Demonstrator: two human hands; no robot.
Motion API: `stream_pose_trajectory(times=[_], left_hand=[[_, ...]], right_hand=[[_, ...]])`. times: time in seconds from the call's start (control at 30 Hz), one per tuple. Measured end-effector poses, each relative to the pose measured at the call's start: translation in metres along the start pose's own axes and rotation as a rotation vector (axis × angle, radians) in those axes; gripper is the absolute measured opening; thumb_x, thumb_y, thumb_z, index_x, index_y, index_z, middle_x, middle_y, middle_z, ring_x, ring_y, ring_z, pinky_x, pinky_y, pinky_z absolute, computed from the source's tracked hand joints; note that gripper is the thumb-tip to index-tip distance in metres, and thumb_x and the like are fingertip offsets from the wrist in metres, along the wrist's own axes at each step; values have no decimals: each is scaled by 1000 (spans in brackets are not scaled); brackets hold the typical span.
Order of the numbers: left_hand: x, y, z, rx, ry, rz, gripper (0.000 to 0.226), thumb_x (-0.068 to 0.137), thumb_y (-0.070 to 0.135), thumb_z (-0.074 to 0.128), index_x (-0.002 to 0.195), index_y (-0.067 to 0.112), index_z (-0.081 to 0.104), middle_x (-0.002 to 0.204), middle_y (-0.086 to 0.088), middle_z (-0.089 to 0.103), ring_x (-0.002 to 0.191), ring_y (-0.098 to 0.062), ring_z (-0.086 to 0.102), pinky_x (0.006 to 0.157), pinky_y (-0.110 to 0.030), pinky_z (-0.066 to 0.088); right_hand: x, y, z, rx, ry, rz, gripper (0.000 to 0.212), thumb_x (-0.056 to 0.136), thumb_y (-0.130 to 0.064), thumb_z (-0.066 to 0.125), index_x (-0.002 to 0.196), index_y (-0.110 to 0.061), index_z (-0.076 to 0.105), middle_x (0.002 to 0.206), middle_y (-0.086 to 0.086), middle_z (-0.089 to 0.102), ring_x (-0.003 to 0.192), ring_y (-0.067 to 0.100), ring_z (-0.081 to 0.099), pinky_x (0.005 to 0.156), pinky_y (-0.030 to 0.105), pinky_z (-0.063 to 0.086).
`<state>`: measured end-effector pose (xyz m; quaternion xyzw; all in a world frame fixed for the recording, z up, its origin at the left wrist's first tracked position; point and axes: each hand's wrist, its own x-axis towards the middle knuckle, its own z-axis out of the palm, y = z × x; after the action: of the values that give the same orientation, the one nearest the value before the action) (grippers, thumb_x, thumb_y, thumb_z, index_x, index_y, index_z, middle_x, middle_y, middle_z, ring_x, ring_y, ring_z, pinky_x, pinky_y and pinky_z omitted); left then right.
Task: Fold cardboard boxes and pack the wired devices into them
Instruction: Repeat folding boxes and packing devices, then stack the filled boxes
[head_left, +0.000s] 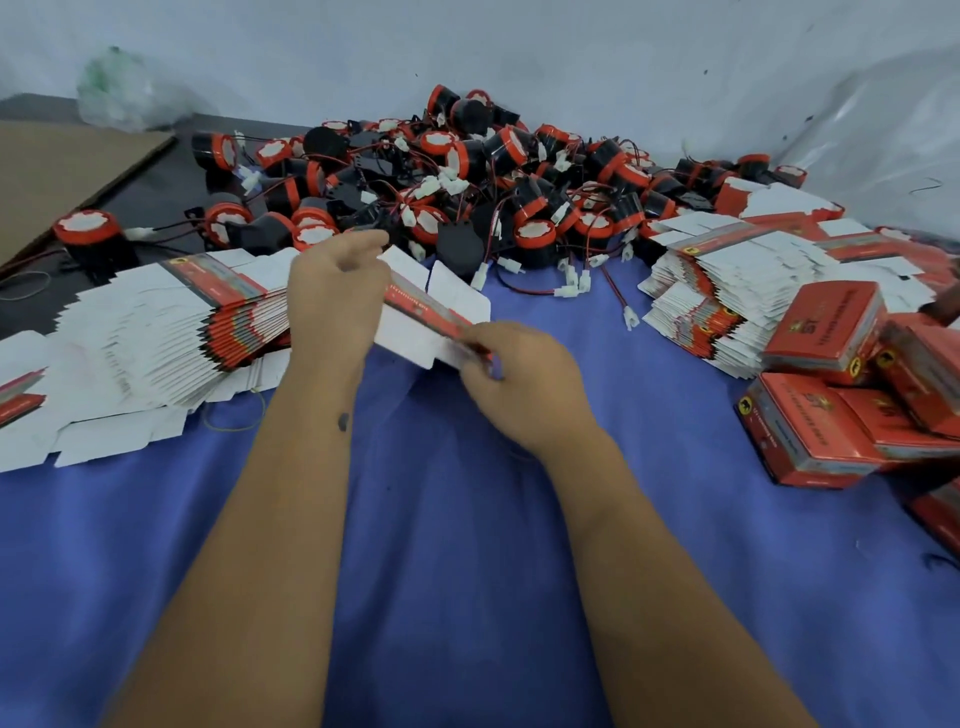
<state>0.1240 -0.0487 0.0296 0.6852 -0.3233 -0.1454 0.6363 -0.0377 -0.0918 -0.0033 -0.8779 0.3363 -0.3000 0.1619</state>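
Both hands hold one flat, unfolded cardboard box (434, 306), white inside with a red printed strip, just above the blue cloth. My left hand (335, 291) grips its upper left end, fingers curled over the edge. My right hand (519, 379) pinches its lower right end. Behind it lies a big heap of black and red wired devices (467, 182) with white connectors on red and black leads.
A long fanned stack of flat boxes (156, 322) lies at the left, another stack (753, 270) at the right. Several folded red boxes (841, 389) are piled at the right edge. Brown cardboard (62, 171) sits far left; the blue cloth (467, 519) covers the near table.
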Motion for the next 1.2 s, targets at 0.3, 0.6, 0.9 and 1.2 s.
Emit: stream_pose_trajectory(times=[0.3,0.6,0.9,1.2], left_hand=[[-29,9,46,-217,-265,220,39,101,18,42,138,14,54,154,4,38,142,-2,32,109,-11,32],[-36,-27,52,132,-407,611,77,76,53,73,141,39,33,137,29,40,135,-4,40,110,-20,31],[-42,-23,59,-450,-364,107,49,83,33,69,130,27,54,122,10,68,114,-8,64,87,-25,54],[-38,-23,61,-477,-325,33,25,84,22,50,106,29,61,93,15,71,83,-2,67,66,-21,53]], right_hand=[[6,24,-11,85,335,337,20,99,-19,51,96,-11,69,73,4,64,67,24,51,62,31,44],[6,37,-37,796,654,580,17,90,-11,62,76,-17,69,58,-8,64,55,10,58,55,31,50],[9,23,-20,1041,235,314,40,91,-33,62,129,-22,56,122,-4,64,109,4,62,85,21,52],[9,19,-11,1124,226,450,18,73,-23,54,90,-22,60,87,-3,66,72,8,61,55,23,50]])
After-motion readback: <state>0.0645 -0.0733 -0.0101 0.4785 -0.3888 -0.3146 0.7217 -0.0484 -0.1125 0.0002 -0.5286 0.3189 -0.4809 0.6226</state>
